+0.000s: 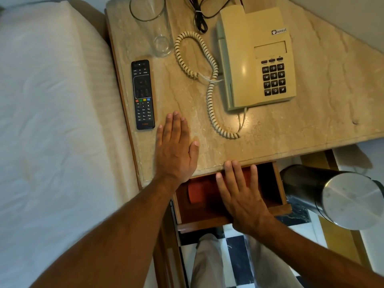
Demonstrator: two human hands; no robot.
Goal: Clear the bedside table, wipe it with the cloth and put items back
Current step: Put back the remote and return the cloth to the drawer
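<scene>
The left hand (175, 150) lies flat, palm down, on the front of the desk (311, 113), its fingers (173, 125) straight, close together and clamped on nothing, just beside the near end of the remote (143, 94). The right hand (241, 194) is spread flat over the open drawer (278, 183), fingers a little apart and empty, their tips at the desk's front edge. In the drawer, left of that hand, lies something reddish (197, 193); it may be the cloth, but it is too blurred to be sure. Nothing is cleared yet: the remote sits along the left edge by the bed (52, 100), the glass (153, 26) stands behind it at the back corner, and the phone (255, 59) fills the middle, its coiled cord (209, 88) looping between glass and phone and a dark cable (199, 15) bundled behind. The step in hand looks like getting the cloth out. To do it well, take it with the right hand and leave the drawer open only if it will not get in the way. Then clear light things first: the remote onto the bed, the glass lifted upright and set somewhere firm. The phone is tethered, so gather its cord with it and shift it rather than pull. A bin (340, 196) stands close at right; mind it with the elbow.
</scene>
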